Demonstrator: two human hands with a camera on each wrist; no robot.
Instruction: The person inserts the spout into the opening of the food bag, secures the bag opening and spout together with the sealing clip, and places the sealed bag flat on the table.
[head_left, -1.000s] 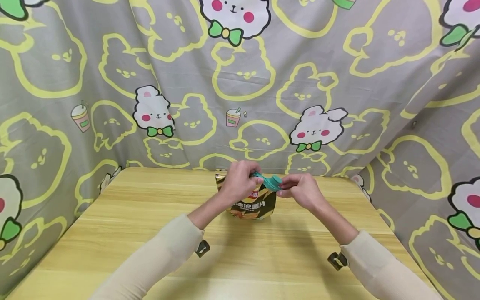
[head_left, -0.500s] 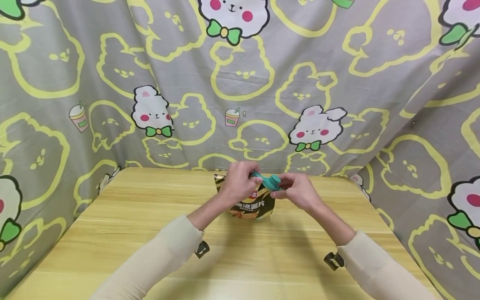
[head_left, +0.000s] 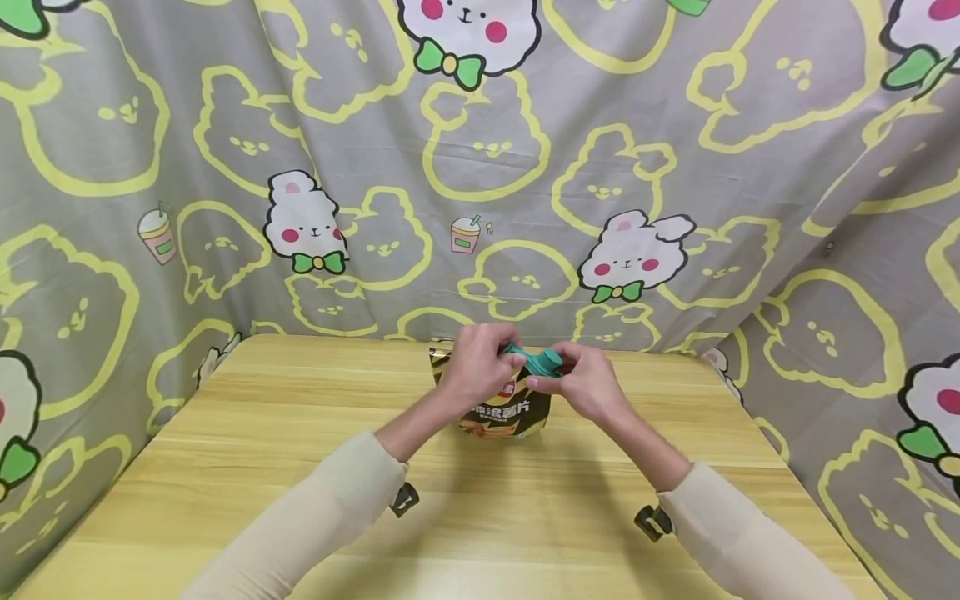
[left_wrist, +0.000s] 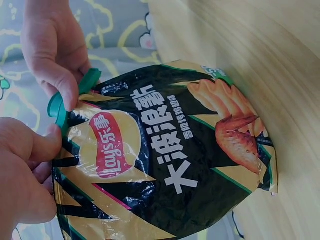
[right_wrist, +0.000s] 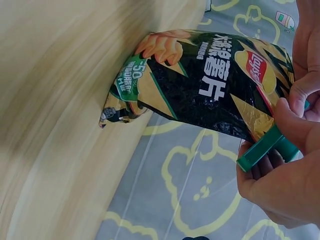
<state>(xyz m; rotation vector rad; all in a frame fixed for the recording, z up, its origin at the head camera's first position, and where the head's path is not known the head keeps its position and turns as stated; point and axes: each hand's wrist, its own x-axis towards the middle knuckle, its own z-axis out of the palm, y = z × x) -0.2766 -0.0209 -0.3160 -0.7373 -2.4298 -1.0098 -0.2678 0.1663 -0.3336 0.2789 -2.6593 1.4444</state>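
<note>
A black and gold Lay's potato chip bag (head_left: 498, 421) stands upright on the table, its front toward me. Across its top edge sits a teal green bag clip (head_left: 542, 364) with a round spout-like cap. My left hand (head_left: 480, 360) grips the bag's top and the clip's left end, fingers bent over behind. On the other side my right hand (head_left: 594, 383) pinches the clip's right part, its thumb in front and fingers behind. In the right wrist view the clip's green bar (right_wrist: 260, 150) juts past the bag's top corner, between right thumb and fingers.
The wooden table (head_left: 262, 467) extends around the bag and its back edge lies just behind. A grey curtain (head_left: 375, 150) with yellow cartoon outlines hangs behind and along both sides. Each cream sleeve (head_left: 360, 479) carries a dark strap mount near the wrist.
My right hand has slid left along the clip, and its thumb now lies further over the bag's front. The left hand, clip and bag stay nearly where they were.
</note>
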